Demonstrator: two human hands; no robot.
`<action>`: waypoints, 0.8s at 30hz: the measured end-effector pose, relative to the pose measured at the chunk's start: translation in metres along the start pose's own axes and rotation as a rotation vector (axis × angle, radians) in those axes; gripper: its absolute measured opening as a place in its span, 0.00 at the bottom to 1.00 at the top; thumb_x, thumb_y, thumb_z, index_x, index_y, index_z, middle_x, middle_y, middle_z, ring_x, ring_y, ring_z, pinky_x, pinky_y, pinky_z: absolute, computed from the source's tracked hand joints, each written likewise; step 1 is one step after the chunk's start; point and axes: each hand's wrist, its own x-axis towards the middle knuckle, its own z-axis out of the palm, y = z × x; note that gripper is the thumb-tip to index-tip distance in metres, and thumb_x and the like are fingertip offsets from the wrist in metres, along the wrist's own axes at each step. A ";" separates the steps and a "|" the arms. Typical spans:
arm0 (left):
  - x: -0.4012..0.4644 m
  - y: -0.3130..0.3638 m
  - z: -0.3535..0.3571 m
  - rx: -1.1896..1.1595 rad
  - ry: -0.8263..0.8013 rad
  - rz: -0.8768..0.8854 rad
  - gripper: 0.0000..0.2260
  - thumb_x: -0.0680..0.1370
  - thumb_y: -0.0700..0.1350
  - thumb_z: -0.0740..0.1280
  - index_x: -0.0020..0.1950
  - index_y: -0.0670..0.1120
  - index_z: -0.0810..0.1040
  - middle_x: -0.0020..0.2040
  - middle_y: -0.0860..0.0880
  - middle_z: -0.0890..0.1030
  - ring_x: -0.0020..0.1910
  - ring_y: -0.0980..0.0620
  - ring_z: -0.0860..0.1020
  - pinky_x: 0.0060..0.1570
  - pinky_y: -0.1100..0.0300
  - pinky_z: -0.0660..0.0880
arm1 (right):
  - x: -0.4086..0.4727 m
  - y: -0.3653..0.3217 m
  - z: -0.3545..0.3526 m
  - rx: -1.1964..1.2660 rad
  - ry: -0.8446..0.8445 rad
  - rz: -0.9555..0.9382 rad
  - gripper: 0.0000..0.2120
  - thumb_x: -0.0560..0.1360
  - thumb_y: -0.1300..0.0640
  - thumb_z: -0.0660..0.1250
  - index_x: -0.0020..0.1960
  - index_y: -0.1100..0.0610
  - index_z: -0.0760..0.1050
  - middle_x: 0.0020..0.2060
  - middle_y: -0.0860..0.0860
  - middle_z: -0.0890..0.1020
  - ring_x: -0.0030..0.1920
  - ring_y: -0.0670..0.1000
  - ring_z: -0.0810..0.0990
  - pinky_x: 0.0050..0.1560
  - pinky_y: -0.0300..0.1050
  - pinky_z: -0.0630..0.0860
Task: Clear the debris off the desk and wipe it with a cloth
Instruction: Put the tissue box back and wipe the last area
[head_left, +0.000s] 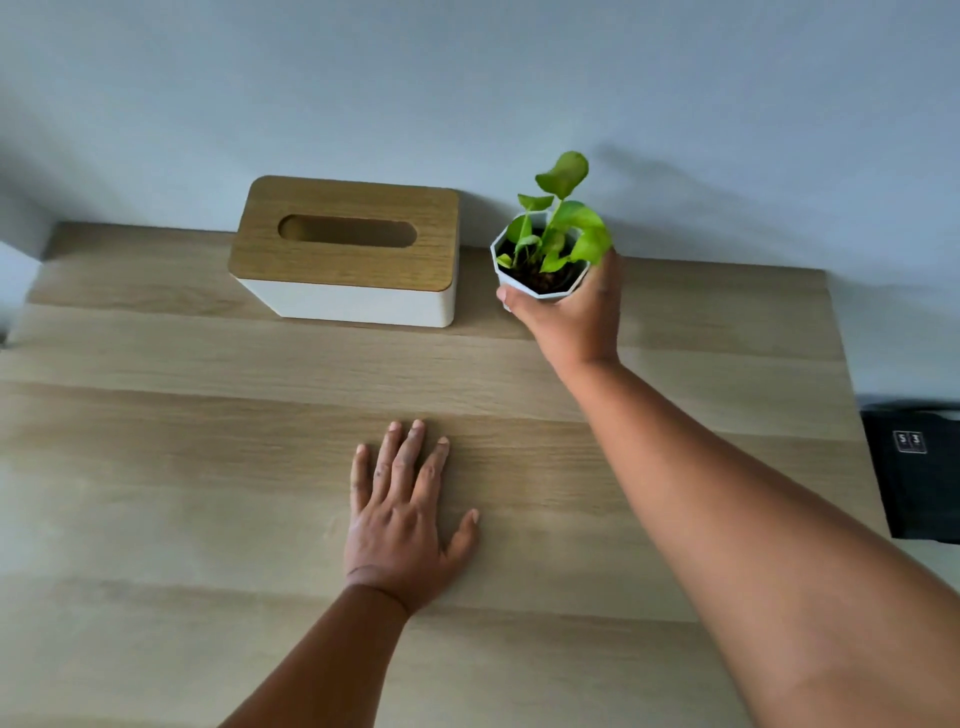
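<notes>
A pale wood-grain worktop (208, 467) fills most of the frame, its far edge meeting a plain grey-white wall along the upper third. Low in the centre, the left hand (405, 525) lies palm down on the bare surface — fingers spread wide and flat, gripping nothing, forearm running off the bottom edge.

The right hand (571, 306) reaches toward the upper right of centre, its long bare forearm crossing the frame from the lower right corner. It is wrapped around a small white faceted plant pot (540, 293), thumb on the near left facet and the other fingers curled round the right side, mostly hidden behind the pot. Dark soil shows inside the rim, and bright green leaves (563, 228) rise from it, the tallest leaf standing against the wall. Whether the pot's base rests on the worktop or is raised a little above it cannot be told, since the hand covers its lower part.

Just left of the pot, near but apart from it, stands a rectangular white tissue box with a rounded wooden lid (345, 249); the oval slot in the lid shows only shadow. At the right edge of the frame, beyond the worktop's side — a black object with a small pale label (914, 467), partly cut off.
</notes>
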 end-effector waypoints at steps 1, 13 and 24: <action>0.000 0.000 0.000 0.001 0.005 0.001 0.37 0.74 0.66 0.64 0.79 0.48 0.67 0.82 0.44 0.61 0.83 0.43 0.52 0.77 0.34 0.54 | 0.000 -0.002 0.004 0.001 -0.011 -0.006 0.44 0.54 0.47 0.85 0.66 0.54 0.74 0.59 0.52 0.77 0.60 0.52 0.78 0.61 0.51 0.77; -0.001 -0.003 0.000 -0.006 -0.010 -0.002 0.37 0.75 0.66 0.64 0.80 0.48 0.66 0.82 0.44 0.60 0.83 0.44 0.52 0.77 0.34 0.54 | 0.000 -0.012 0.033 0.059 -0.091 -0.015 0.40 0.56 0.49 0.86 0.65 0.57 0.76 0.58 0.54 0.81 0.60 0.55 0.81 0.61 0.54 0.78; -0.002 -0.003 0.004 -0.002 -0.003 -0.003 0.38 0.75 0.66 0.64 0.80 0.48 0.66 0.82 0.45 0.60 0.83 0.44 0.51 0.77 0.34 0.53 | -0.004 -0.014 0.034 0.083 -0.063 -0.004 0.42 0.56 0.49 0.86 0.66 0.55 0.74 0.59 0.52 0.81 0.60 0.52 0.81 0.60 0.53 0.78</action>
